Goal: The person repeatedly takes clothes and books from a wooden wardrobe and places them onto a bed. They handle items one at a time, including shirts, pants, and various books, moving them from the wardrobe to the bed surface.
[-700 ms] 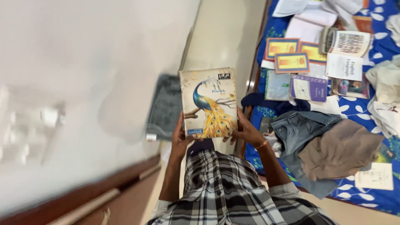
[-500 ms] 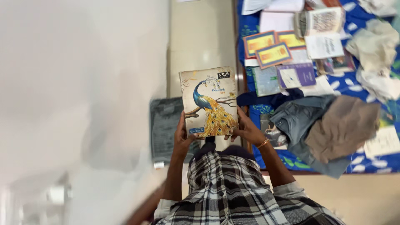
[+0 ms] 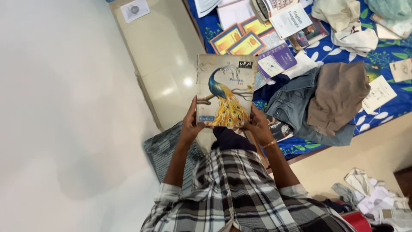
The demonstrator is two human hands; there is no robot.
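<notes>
While the camera looked straight down over the wearer's checked shirt [image 3: 240,193], a pale tiled floor [image 3: 163,64] filled the left of the view, well beyond the left fingers. To the right of the right fingers lay a bed under a blue floral sheet [image 3: 339,56], strewn with clothes and printed matter. Largest on it was a pair of folded blue-grey jeans [image 3: 296,107], just past the right fingertips, with a brown garment [image 3: 339,94] lying on top of them. Further out from the fingers, near the far edge, sat a crumpled white cloth [image 3: 347,30]. A striped grey mat [image 3: 165,150] lay on the floor below the left wrist.

Between both hands, held up over the bed's edge, was a notebook [image 3: 225,90] whose cover showed a peacock with a golden tail. The left hand [image 3: 191,124] gripped its lower left corner, thumb on the cover, the other fingers hidden behind it. The right hand [image 3: 257,126] clamped the lower right corner, fingers [image 3: 250,125] pressed together along the bottom edge; a thin bangle circled that wrist.

Just above the notebook, away from the fingers, lay two orange-bordered booklets [image 3: 238,38], touching each other, and beside them a purple booklet [image 3: 279,58]. A small magazine [image 3: 279,129] rested directly right of the right fingers. One white paper [image 3: 134,9] lay alone on the floor, far from either hand.
</notes>
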